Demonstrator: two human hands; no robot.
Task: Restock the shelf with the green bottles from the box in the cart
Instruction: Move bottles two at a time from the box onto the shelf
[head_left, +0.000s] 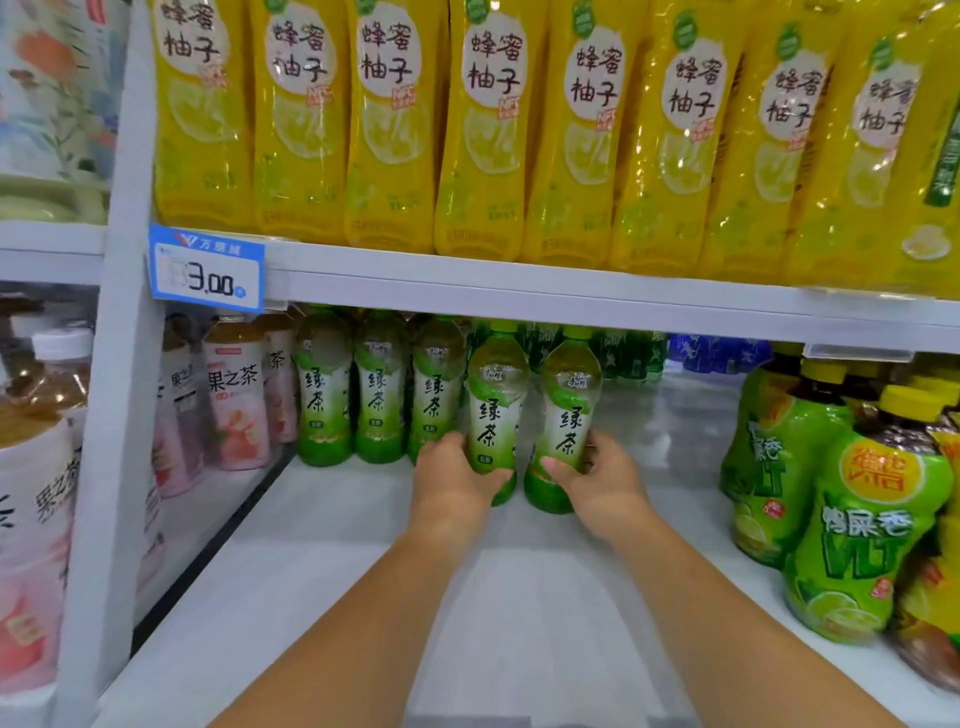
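Left green bottle (496, 410) and right green bottle (566, 415) are upright mid-shelf, side by side, almost touching. Can't tell if the bases are seated yet. Left hand (452, 483) has fingers wrapped low round the left one, and right hand (602, 478) grips the right one likewise. Back row of green bottles (379, 389) sits just beside at 10 o'clock. Shelf (519, 597) is bare at 6.

Risks:
- Low grips on tall bottles, so a shove toward 12 likely tips them.
- Left bottle could clip the row.
- Caps are near the upper shelf edge (571, 301), so lifting may snag.

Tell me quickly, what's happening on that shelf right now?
Left hand grips left green bottle; right hand grips right green bottle. Both upright at lower shelf, beside three shelved bottles. Nothing blocking.
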